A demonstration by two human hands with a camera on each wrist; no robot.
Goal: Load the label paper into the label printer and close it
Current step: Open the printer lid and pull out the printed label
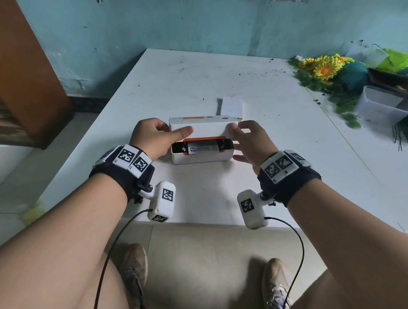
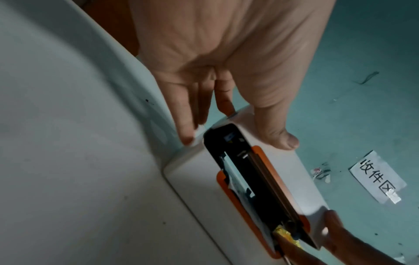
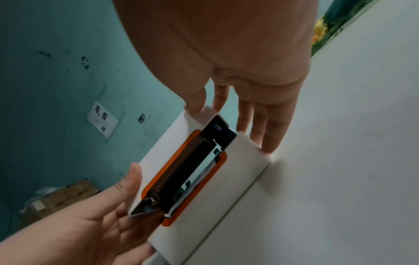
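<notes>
a: surface: white table (image 1: pixel 195 80) against a teal wall (image 1: pixel 193 23). where is the label printer (image 1: pixel 202 155)?

b: centre of the table, at 12 o'clock from the person. its lid (image 1: pixel 204 130) is partly raised, leaving the paper bay exposed. label paper (image 1: pixel 204 149) appears seated inside.

a: hand positions?

b: left hand (image 1: pixel 152 137) holds the lid's 9 o'clock end, thumb on top, fingers bent around the edge. right hand (image 1: pixel 250 140) holds the 3 o'clock end, thumb on the lid, remaining fingers straight along the body. the two-sided hold likely keeps the lid level for closing.

a: other items?

b: a white sheet (image 1: pixel 232 106) behind the printer; artificial sunflowers (image 1: pixel 322 67) at 2 o'clock.
</notes>
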